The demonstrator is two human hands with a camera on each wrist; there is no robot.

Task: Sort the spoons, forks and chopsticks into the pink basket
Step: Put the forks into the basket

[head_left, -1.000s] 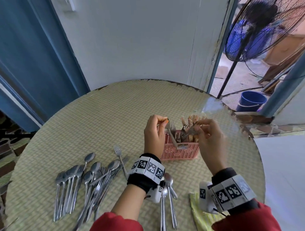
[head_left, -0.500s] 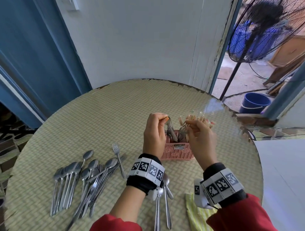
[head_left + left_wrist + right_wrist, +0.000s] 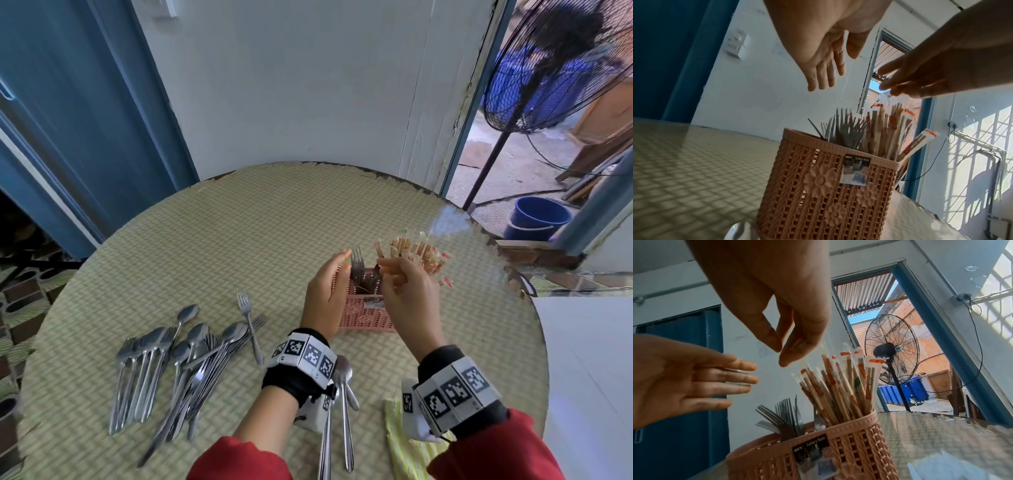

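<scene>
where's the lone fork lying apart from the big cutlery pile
In the head view, the single steel fork lies on the woven table mat, just right of the pile of steel spoons and forks and left of the left hand.

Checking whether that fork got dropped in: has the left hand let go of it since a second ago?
Yes. The left hand now hangs open beside the basket, its fingers straightened; the forks stand inside.
</scene>
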